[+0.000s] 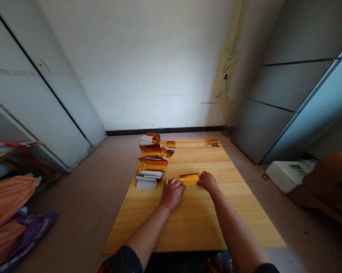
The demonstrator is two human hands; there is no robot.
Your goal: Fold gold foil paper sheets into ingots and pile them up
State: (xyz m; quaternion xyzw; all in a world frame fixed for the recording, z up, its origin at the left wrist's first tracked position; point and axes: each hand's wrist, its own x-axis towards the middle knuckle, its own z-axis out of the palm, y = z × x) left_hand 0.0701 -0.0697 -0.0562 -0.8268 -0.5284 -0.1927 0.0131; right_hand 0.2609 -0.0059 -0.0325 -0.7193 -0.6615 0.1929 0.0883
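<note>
A small rectangular sheet of gold foil paper (pixel 189 179) lies on the wooden table between my hands, its long side running left to right. My left hand (pixel 172 194) rests on the tabletop with bent fingers close together, the fingertips at the sheet's left end. At the opposite end, my right hand (pixel 208 182) pinches the paper between thumb and fingers. Left of my hands sits a stack of gold foil paper (pixel 152 165), with white-backed sheets (pixel 147 183) at its near side. Folded gold paper pieces (pixel 213 142) are grouped at the table's far right corner.
More loose gold sheets (pixel 167 151) and a curled bundle (pixel 150 139) lie toward the far left of the table (pixel 199 227). A white foam box (pixel 286 176) is on the floor at right, near a grey cabinet (pixel 273 94). Orange cloth (pixel 11 201) hangs at left.
</note>
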